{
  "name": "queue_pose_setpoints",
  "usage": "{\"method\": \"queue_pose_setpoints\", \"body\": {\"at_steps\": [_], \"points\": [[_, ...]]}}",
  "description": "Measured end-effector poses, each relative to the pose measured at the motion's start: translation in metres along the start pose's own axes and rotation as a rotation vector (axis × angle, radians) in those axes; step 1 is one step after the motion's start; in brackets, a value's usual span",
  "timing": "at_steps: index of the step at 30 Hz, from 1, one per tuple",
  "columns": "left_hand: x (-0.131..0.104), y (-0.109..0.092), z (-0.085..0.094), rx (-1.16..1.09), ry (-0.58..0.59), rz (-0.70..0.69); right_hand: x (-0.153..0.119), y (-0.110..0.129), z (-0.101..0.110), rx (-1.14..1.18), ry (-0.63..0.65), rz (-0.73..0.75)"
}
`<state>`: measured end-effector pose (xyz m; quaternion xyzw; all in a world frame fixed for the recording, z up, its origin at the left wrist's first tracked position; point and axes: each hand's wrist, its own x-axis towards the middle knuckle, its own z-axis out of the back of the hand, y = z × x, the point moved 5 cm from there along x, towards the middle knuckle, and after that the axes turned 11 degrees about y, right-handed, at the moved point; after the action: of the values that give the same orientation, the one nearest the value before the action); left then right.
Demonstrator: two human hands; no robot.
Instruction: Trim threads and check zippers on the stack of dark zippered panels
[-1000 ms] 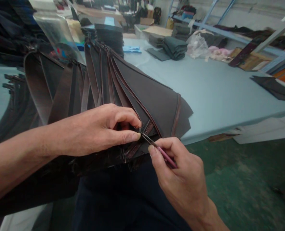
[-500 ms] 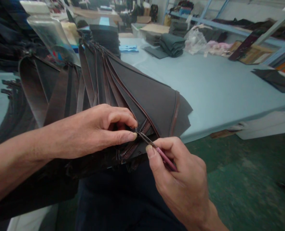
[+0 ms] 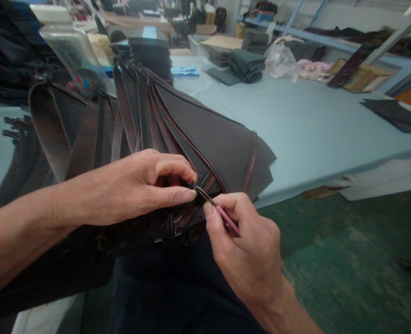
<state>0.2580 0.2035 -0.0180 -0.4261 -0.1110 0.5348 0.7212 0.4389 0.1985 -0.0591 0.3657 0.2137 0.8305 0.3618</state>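
Note:
A pile of dark grey panels [image 3: 212,120] with brown trimmed edges lies fanned out in front of me. My left hand [image 3: 149,185] reaches over the pile, thumb and forefinger pinched on a small dark edge of one panel; the exact bit between the fingertips is mostly hidden. In my right hand [image 3: 245,241] is a pair of small scissors with pink handles [image 3: 229,221]. Their metal blades point up and left, and the tips meet the left fingertips at the pinched edge.
The pale blue tabletop [image 3: 312,120] extends right. On it are a folded dark stack [image 3: 247,65], a clear plastic bag [image 3: 281,60] and dark pieces [image 3: 396,118]. A clear jar with a white lid [image 3: 75,53] stands tilted at the left. Green floor [image 3: 340,250] shows below.
My right hand has moved left and slightly up, bringing the scissors' tips to the left fingertips. The left hand has hardly moved and keeps its pinch.

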Motion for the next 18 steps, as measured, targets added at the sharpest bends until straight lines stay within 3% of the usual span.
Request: {"method": "queue_pose_setpoints", "body": {"at_steps": [18], "points": [[0.0000,0.0004,-0.0030,-0.002,-0.059,-0.013,-0.0041,0.0044,-0.0043,-0.010,-0.084,0.008]]}}
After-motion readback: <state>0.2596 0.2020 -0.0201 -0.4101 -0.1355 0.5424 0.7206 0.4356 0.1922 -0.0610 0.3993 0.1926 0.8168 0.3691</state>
